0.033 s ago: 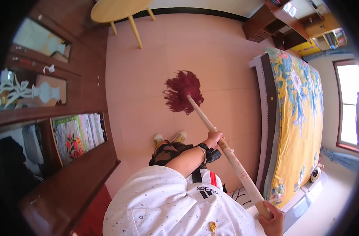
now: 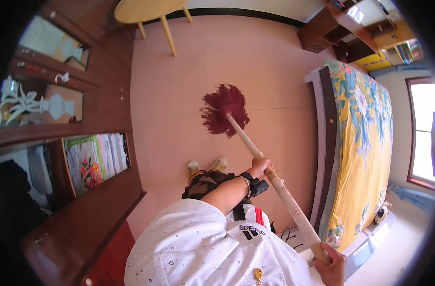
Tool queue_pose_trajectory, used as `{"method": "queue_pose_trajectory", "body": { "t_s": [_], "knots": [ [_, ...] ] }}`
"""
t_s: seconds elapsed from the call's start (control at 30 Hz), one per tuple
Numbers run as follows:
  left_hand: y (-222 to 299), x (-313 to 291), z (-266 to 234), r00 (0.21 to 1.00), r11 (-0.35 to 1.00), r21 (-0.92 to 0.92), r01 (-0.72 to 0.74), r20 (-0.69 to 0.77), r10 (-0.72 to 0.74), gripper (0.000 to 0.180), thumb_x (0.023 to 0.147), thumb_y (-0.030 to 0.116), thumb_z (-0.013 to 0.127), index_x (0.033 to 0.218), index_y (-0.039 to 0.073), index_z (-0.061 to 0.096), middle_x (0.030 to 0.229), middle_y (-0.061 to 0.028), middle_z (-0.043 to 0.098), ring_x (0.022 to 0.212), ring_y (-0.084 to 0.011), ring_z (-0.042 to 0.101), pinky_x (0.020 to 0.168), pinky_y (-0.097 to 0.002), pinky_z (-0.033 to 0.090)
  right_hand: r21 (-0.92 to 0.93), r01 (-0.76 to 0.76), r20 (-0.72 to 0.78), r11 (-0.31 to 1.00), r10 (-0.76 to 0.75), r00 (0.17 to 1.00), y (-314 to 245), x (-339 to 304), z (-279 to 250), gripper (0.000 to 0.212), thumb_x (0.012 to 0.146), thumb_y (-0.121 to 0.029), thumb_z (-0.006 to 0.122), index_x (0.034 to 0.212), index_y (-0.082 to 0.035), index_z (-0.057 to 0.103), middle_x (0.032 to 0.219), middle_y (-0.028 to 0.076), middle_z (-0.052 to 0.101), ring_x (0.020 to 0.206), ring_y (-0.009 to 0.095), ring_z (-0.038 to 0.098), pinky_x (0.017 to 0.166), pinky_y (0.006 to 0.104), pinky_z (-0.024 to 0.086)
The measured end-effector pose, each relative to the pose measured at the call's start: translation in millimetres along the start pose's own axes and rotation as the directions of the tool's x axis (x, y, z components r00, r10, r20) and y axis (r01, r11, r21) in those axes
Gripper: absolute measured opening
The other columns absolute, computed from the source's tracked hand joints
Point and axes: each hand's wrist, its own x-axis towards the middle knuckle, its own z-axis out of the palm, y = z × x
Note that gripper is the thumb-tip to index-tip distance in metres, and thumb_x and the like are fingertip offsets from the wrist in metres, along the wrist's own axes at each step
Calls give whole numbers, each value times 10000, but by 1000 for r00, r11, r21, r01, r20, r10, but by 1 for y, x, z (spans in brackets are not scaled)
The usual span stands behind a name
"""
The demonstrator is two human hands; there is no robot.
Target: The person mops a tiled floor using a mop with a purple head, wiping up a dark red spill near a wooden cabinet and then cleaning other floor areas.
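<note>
A mop (image 2: 246,138) with a pale, thick handle slants from the lower right toward the middle of the floor. Its dark red head (image 2: 225,108) lies spread on the pinkish floor, ahead of my shoes. Partway down the handle, my left hand (image 2: 260,167) is closed round it; that wrist carries a black band with a small box-shaped device. My right hand (image 2: 331,265) grips the top end at the lower right, with the thumb along the handle.
On the left stands a dark brown cabinet (image 2: 103,109) with glass panes and folded cloths. A bed (image 2: 363,157) under a yellow floral cover runs along the right. A round wooden table (image 2: 143,10) is at the far left, a brown desk (image 2: 317,33) at the far right.
The whole view has shifted very slightly, the room appearing a little further right. Both hands keep their hold on the mop, and its head lies at nearly the same spot.
</note>
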Motion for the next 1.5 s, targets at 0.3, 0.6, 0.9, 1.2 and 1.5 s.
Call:
{"method": "queue_pose_trajectory", "body": {
  "t_s": [0.3,0.6,0.9,1.2,1.5],
  "knots": [
    [77,-10,-113,973,952,-201,-230,-76,219,94,717,6,502,791,-27,454,627,-122,496,514,-242,532,473,-383,484,-115,315,90,942,-305,948,-62,42,29,468,565,-10,634,1027,34,568,844,146,623,765,139,587,696,248,456],
    [117,-68,-254,950,749,-586,-308,-234,208,124,734,38,519,818,23,429,670,-93,469,568,-211,522,519,-408,492,-378,699,388,607,-582,715,-185,46,70,435,599,-30,645,1029,-55,586,739,151,583,654,293,590,610,314,473],
    [73,-101,-345,919,580,-718,-385,-354,171,120,767,92,506,855,55,432,701,-73,490,601,-195,536,576,-368,496,-394,851,698,346,-490,522,-277,58,113,415,592,-46,635,1004,-96,606,752,130,606,652,280,593,615,327,474],
    [15,-102,-384,942,554,-767,-323,-317,110,53,745,79,492,779,45,472,642,-68,514,609,-199,542,641,-356,492,-407,904,746,129,-524,411,-282,84,146,406,589,-71,611,986,-155,616,695,93,592,623,275,576,587,349,445],
    [-2,-132,-369,839,457,816,-355,63,540,159,689,21,602,834,12,537,745,-49,550,746,-124,537,679,-247,444,-475,783,494,401,-615,615,-159,55,120,382,599,-78,627,974,-150,619,650,86,564,594,265,560,569,359,434]
  ]
}}
